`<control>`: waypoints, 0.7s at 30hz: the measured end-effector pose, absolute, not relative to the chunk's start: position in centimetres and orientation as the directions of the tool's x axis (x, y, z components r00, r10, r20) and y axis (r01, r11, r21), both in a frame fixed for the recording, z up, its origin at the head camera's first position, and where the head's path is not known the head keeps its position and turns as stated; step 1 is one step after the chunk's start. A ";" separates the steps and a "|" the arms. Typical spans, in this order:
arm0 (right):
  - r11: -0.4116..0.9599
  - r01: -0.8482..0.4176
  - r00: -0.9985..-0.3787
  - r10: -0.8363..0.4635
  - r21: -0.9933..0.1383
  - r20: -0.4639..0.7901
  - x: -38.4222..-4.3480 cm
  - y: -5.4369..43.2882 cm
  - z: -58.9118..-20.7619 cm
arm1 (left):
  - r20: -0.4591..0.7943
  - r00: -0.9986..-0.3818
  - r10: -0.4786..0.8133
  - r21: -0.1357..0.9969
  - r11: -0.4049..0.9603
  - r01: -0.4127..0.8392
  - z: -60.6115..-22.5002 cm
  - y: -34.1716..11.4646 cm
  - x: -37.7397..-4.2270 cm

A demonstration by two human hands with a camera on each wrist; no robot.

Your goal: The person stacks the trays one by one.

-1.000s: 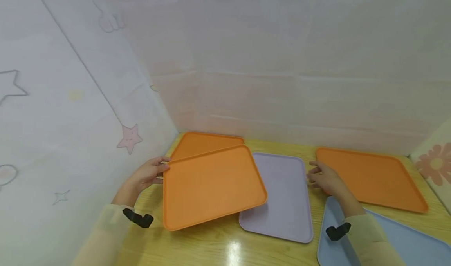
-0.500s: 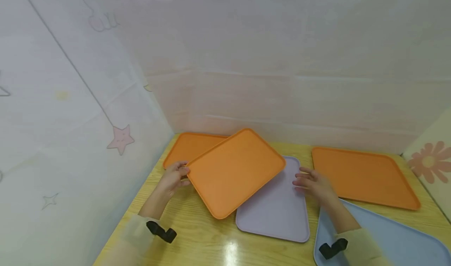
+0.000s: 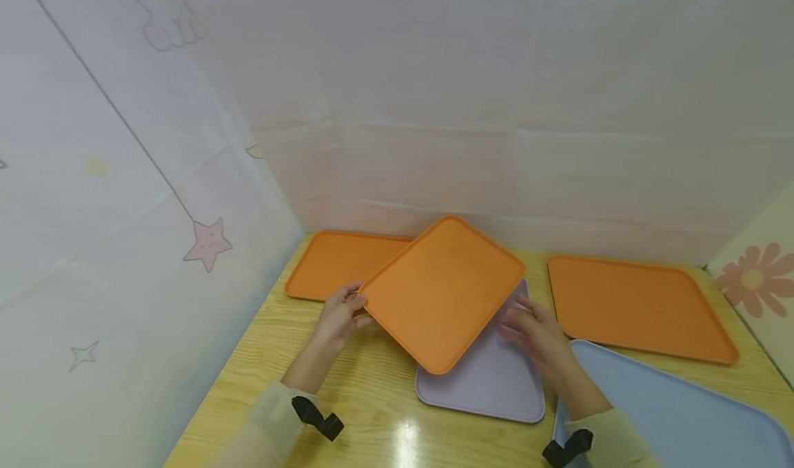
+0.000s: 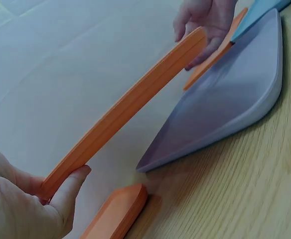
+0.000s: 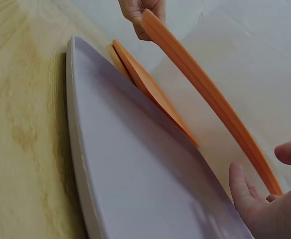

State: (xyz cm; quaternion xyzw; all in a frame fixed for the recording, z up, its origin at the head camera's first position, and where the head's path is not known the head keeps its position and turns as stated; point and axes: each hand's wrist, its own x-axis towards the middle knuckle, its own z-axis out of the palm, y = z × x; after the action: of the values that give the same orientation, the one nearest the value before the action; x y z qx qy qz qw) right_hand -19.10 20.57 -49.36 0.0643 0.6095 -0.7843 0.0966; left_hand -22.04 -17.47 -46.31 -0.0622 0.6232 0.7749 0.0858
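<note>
My left hand [image 3: 340,318] pinches an orange tray [image 3: 443,292] at its left corner, thumb on one face and fingers on the other. The tray is held tilted, lifted over a light purple tray [image 3: 484,391], and hides part of it. At the tray's right side is my right hand [image 3: 538,337], thumb and fingers spread. In the right wrist view the tray's edge [image 5: 225,112] reaches between thumb [image 5: 242,191] and fingers without a visible grip. The left wrist view shows the held tray [image 4: 120,112] edge-on.
Another orange tray [image 3: 344,265] lies at the back left, partly covered by the lifted one. A third orange tray [image 3: 639,309] lies back right, and a light blue tray [image 3: 670,406] at front right. Walls with printed sheets [image 3: 397,103] border the wooden table [image 3: 360,413].
The left hand has carried the orange tray rightward and turned it so a corner points toward the back. The right hand has moved left, closer to the tray's right side.
</note>
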 end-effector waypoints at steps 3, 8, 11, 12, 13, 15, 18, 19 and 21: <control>-0.257 0.239 -0.971 -0.070 -0.936 -0.229 -19.1 20.2 -49.4 | -0.207 -0.977 0.041 0.952 -0.222 -0.211 -46.4 -16.5 -21.8; -0.299 0.245 -0.969 -0.056 -0.922 -0.240 -19.1 19.8 -49.4 | -0.196 -0.980 0.042 0.946 -0.256 -0.200 -46.4 -15.3 -21.5; -0.327 0.241 -0.970 -0.043 -0.914 -0.241 -19.1 19.7 -49.3 | -0.185 -0.982 0.049 0.943 -0.271 -0.191 -46.4 -14.8 -21.4; -0.340 0.238 -0.970 -0.034 -0.910 -0.241 -19.1 19.7 -49.2 | -0.184 -0.981 0.053 0.942 -0.276 -0.192 -46.5 -14.7 -21.3; -0.356 0.234 -0.970 -0.027 -0.905 -0.240 -19.1 19.7 -49.2 | -0.181 -0.982 0.057 0.942 -0.276 -0.190 -46.5 -14.5 -21.2; -0.383 0.227 -0.971 -0.013 -0.896 -0.241 -19.2 19.7 -49.1 | -0.176 -0.982 0.065 0.943 -0.274 -0.187 -46.5 -14.3 -21.1; -0.420 0.226 -0.968 0.001 -0.879 -0.249 -19.1 19.6 -49.0 | -0.182 -0.981 0.064 0.943 -0.273 -0.193 -46.5 -13.9 -21.0; -0.422 0.228 -0.967 0.005 -0.877 -0.254 -19.0 19.6 -48.9 | -0.183 -0.981 0.063 0.944 -0.266 -0.193 -46.5 -13.8 -21.0; -0.422 0.237 -0.964 0.010 -0.875 -0.266 -19.0 19.7 -48.9 | -0.187 -0.980 0.062 0.947 -0.256 -0.196 -46.6 -13.6 -20.8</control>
State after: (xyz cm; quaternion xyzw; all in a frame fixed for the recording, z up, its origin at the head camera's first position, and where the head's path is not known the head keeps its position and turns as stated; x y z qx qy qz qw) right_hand -18.96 19.74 -48.88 0.1157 0.5333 -0.8352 0.0679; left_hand -20.83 -13.60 -46.56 -0.0556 0.6045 0.7905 0.0817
